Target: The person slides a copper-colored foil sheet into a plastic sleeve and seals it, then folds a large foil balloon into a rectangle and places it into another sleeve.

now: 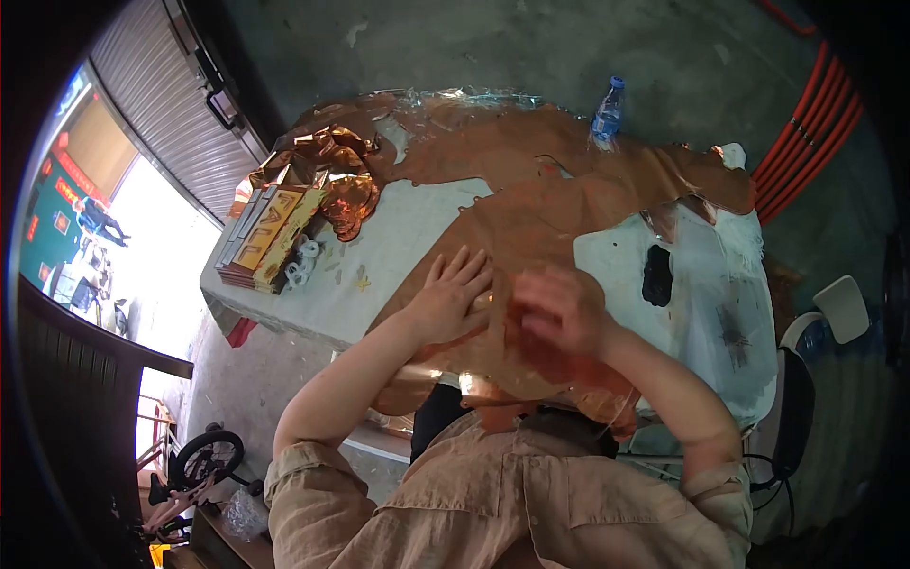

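The left hand [453,302] is lying flat, fingers spread, grasping nothing, apparently steadying the thin, irregular, coppery-brown sheet [531,216] overlying the white-covered tabletop [427,213]; beside it, the blurred right hand [571,311] is curling, its grip impossible to tell

Left hand [445,302]: palm down, fingers [458,262] spread | right hand [569,311]: motion-blurred, fingers bent | forearms [353,379]: angled inward
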`<state>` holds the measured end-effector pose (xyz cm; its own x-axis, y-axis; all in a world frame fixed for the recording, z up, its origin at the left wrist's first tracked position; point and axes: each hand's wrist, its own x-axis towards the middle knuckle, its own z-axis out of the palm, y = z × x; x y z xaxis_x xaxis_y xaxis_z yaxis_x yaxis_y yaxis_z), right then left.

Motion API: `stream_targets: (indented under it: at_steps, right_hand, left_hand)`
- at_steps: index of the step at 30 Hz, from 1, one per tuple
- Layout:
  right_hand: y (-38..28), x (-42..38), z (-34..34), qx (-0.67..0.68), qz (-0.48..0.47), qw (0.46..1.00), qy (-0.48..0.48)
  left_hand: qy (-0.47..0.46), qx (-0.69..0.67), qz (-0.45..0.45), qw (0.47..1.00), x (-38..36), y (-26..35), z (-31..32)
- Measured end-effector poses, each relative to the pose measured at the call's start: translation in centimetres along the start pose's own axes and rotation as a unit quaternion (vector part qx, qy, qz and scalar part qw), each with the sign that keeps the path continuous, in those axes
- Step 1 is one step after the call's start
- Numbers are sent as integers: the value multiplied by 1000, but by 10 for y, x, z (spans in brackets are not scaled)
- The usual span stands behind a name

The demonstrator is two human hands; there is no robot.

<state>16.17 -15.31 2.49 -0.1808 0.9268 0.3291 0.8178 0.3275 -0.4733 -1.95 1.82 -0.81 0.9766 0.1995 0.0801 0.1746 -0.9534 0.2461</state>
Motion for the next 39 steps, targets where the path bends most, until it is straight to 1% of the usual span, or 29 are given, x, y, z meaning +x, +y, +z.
stream_targets:
  at_steps: [1, 2, 4, 5, 6, 7, 8, 10, 11, 13, 14, 16, 20, 23, 25, 26, 27, 28, 29, 30, 31, 32, 33, 34, 35, 36, 38, 39]
  right_hand:
    - [16, 3, 12, -64, 64, 994, 54]
    - [25, 6, 22, -64, 61, 995, 53]
    - [35, 12, 39, -134, 123, 982, 41]
    - [38, 12, 43, -134, 121, 983, 42]
    - [38, 14, 44, -135, 137, 981, 0]
    - [38, 14, 46, -136, 155, 978, -43]
    - [39, 12, 47, -135, 156, 978, -43]
    - [28, 12, 43, -142, 164, 974, -69]
    - [21, 13, 43, -140, 164, 974, -71]
    - [8, 17, 45, -143, 150, 973, -103]
    - [3, 19, 47, -142, 151, 973, -104]
    - [-5, 20, 53, -133, 118, 976, -122]
    - [-12, 15, 57, -122, 90, 981, -120]
    - [-11, 12, 50, -111, 83, 981, -132]
    - [-7, 13, 44, -108, 72, 980, -148]
    - [-4, 15, 39, -108, 71, 980, -148]
    - [1, 20, 33, -94, 68, 985, -126]
    - [8, 25, 27, -79, 65, 989, -103]
    - [20, 29, 22, -77, 64, 989, -105]
    - [37, 34, 18, -90, 73, 990, -80]
    - [48, 39, 14, -102, 84, 990, -55]
    - [58, 44, 13, -98, 82, 990, -59]
    - [64, 49, 12, -80, 97, 990, -57]
    - [69, 53, 12, -62, 113, 990, -54]
    - [76, 55, 18, -65, 110, 989, -72]
    - [80, 55, 25, -64, 108, 989, -73]
    - [84, 53, 34, -147, 68, 983, -84]
    - [84, 52, 34, -149, 67, 983, -83]
  left_hand:
    - [-4, 2, -2, 1000, 4, 4, 2]
    - [-8, 4, -6, 1000, 6, 5, 3]
    - [1, 11, -1, 1000, 10, 3, 2]
    - [-8, -41, 1, 999, 11, 3, -4]
    - [-17, -93, 3, 995, 13, 2, -9]
    - [9, -119, 4, 993, 10, -5, -12]
    - [8, -119, 4, 993, 5, -12, -15]
    - [-19, 13, 2, 1000, -5, -20, -23]
    - [-21, 11, 1, 1000, -9, -23, -21]
    - [24, -14, 16, 999, -13, -25, -16]
    - [23, -16, 16, 999, -12, -27, -14]
    - [49, -51, 40, 997, -10, -28, -12]
    - [47, -23, 34, 998, -10, -28, -14]
    - [69, -22, 35, 997, -15, -25, -18]
    - [126, -80, 11, 989, -22, -13, -33]
    - [126, -81, 11, 989, -29, -3, -44]
    - [44, -132, -86, 986, -37, 12, -61]
    - [-40, -182, -182, 965, -47, 25, -70]
    - [-57, -262, -192, 944, -61, 33, -72]
    - [-73, -340, -200, 916, -76, 39, -71]
    - [-113, -419, -211, 876, -89, 44, -65]
    - [-152, -494, -221, 827, -102, 50, -57]
    - [-152, -496, -227, 824, -111, 54, -38]
    - [-116, -509, -228, 822, -119, 55, -11]
    - [-79, -519, -227, 820, -124, 59, 9]
    - [-77, -520, -230, 819, -126, 67, 21]
    - [57, -618, -219, 753, -119, 84, 37]
    - [58, -656, -255, 707, -113, 90, 39]
